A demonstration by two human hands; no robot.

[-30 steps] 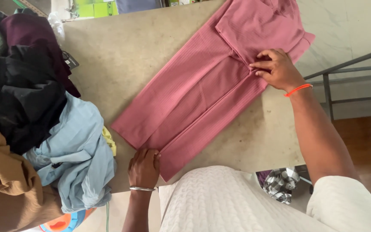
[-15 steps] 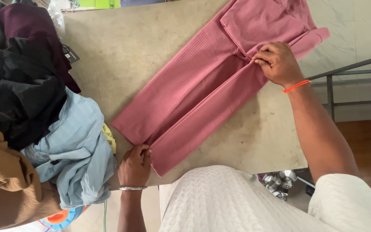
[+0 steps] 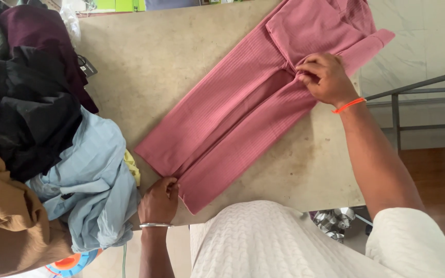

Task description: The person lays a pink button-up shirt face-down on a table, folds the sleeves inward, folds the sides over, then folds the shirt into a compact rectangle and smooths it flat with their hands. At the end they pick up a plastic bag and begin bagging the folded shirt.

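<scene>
Head view, pink trousers (image 3: pixel 243 108) under right hand (image 3: pixel 325 77), left hand (image 3: pixel 159 202)

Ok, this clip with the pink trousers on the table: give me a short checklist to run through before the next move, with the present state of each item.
1. Pink trousers lie flat, legs side by side: ok.
2. Left hand grips the leg hems: ok.
3. Right hand pinches the cloth at the crotch: ok.
4. Waist end fully on the table: not ok, one corner hangs past the far edge.
5. Clothes pile stays apart from the trousers: ok, though the light blue garment lies close to the hems.
6. Wrinkles under the right hand: cannot tell.
</scene>
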